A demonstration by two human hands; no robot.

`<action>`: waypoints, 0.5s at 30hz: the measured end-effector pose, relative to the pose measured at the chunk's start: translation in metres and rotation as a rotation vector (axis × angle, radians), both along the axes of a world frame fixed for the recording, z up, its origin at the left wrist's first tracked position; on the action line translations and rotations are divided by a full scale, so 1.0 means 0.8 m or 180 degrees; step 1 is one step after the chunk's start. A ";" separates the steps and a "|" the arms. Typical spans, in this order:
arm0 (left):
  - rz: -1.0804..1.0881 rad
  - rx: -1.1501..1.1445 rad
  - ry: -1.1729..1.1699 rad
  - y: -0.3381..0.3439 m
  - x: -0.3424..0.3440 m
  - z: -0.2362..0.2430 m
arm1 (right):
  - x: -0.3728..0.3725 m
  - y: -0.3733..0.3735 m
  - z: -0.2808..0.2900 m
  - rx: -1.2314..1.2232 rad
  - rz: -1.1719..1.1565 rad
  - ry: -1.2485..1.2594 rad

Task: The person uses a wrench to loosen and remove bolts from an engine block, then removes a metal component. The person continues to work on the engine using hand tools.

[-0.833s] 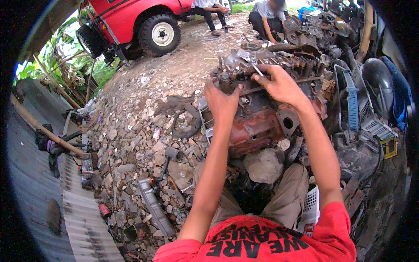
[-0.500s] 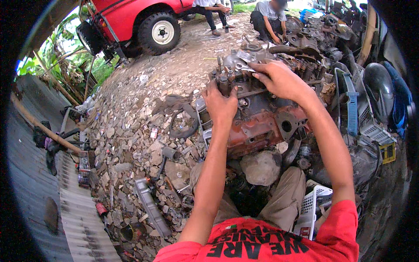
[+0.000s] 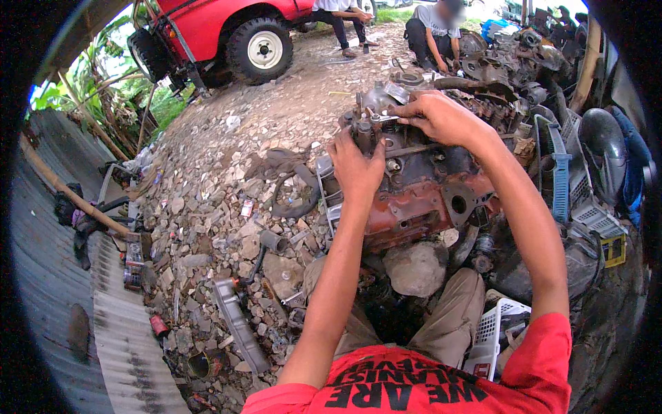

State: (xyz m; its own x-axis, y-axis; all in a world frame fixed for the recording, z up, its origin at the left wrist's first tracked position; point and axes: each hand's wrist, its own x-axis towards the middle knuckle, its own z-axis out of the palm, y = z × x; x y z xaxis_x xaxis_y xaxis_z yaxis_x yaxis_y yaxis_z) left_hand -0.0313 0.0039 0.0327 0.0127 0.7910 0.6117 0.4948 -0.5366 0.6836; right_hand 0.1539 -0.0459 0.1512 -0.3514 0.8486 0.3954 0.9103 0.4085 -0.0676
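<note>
Presently, handwork is centring on a reddish engine's (image 3: 420, 207) top.
Leftmost, the left hand (image 3: 356, 164) is bracketing a dark upright cylinder (image 3: 364, 132) at the engine's left end, its grip being unclear; next, a silver wrench (image 3: 391, 118) is reaching over the top, the right hand (image 3: 441, 119) pinching it.

Engine block (image 3: 414, 212), rusty red. Left hand (image 3: 357, 165), thumb and fingers either side of a dark upright part (image 3: 365, 135) at the block's left end. Right hand (image 3: 445, 117), pinching a slim silver tool (image 3: 390, 118). Pale stone (image 3: 416, 268), near side of the block. Red vehicle (image 3: 203, 29), far left. Blue crate (image 3: 560, 181), right. Grey metal cover (image 3: 241, 328), near left.
</note>
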 end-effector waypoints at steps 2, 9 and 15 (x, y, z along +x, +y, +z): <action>0.0069 -0.0046 0.0067 0.000 -0.002 0.000 | -0.001 -0.002 0.003 0.0030 0.0156 0.0077; 0.0020 -0.0088 0.0069 -0.001 -0.004 -0.002 | 0.000 0.001 0.000 0.0109 0.0254 0.0440; 0.0028 0.0026 0.0001 -0.004 -0.005 0.001 | -0.003 0.000 0.008 0.0047 0.0223 0.0280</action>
